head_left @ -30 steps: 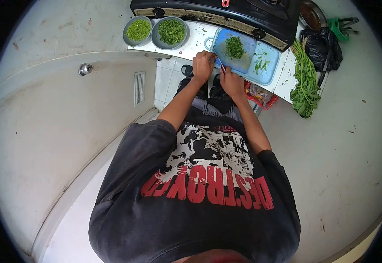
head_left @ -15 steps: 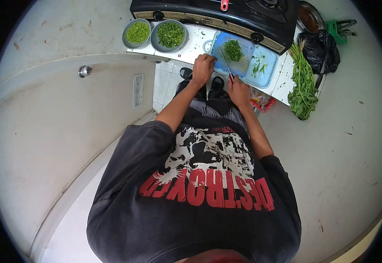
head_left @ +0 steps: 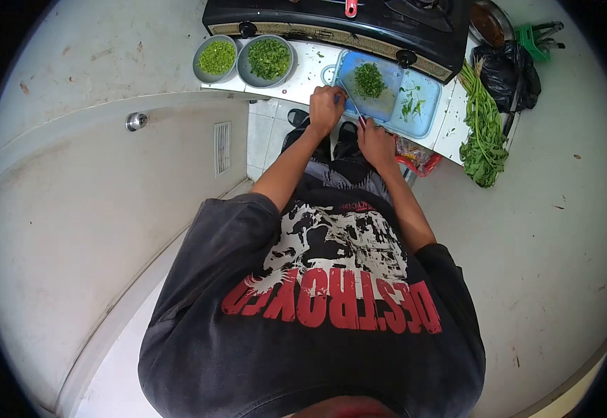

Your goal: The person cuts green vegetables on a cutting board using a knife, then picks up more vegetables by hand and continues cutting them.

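Observation:
My right hand (head_left: 376, 143) is closed round the handle of a knife (head_left: 353, 99), whose blade points up and left over the blue cutting board (head_left: 381, 110). At the board's left edge is my left hand (head_left: 327, 108), its fingers curled near the blade tip; whatever they pinch is too small to make out. A heap of chopped greens (head_left: 369, 81) lies on the board. Loose leaves (head_left: 411, 104) rest in the light blue tray (head_left: 425, 124) to the right.
Two grey bowls of chopped greens (head_left: 216, 57) (head_left: 268, 58) stand at the left. Behind is a black stove (head_left: 331, 21). Long leafy stems (head_left: 483, 132), a black plastic bag (head_left: 509, 73) and a green basket (head_left: 532, 43) are at the right.
The knife and my right hand have shifted slightly left, bringing the blade tip closer to my left hand. The whole view has moved a little.

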A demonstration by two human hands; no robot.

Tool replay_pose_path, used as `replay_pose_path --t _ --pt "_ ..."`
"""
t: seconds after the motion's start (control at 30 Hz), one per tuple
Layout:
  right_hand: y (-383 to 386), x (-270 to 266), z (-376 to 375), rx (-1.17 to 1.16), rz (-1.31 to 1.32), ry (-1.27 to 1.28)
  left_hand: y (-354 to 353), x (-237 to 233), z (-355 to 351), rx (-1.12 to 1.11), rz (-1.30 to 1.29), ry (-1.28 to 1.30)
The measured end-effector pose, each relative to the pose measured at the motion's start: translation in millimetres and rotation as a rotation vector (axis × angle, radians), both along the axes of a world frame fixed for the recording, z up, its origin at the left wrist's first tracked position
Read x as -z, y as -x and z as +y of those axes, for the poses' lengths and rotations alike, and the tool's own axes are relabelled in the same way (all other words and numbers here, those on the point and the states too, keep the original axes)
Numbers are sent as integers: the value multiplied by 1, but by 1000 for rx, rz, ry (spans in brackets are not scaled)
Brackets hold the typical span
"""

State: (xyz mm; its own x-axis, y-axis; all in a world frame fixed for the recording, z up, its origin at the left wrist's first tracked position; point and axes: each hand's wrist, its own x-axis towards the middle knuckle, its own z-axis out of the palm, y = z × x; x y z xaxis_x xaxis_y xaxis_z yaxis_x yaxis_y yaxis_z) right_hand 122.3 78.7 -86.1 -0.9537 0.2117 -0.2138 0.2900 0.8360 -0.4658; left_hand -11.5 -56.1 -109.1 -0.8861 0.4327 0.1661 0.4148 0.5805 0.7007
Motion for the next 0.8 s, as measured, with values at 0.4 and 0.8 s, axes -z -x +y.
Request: replay_pose_path --t 0.4,0.8 --pt "4 -16 -1 72 -13 25 -10 -9 -12 221 148 136" --pt "-5 0 0 11 -10 4 -6 -4 -15 124 -93 -49"
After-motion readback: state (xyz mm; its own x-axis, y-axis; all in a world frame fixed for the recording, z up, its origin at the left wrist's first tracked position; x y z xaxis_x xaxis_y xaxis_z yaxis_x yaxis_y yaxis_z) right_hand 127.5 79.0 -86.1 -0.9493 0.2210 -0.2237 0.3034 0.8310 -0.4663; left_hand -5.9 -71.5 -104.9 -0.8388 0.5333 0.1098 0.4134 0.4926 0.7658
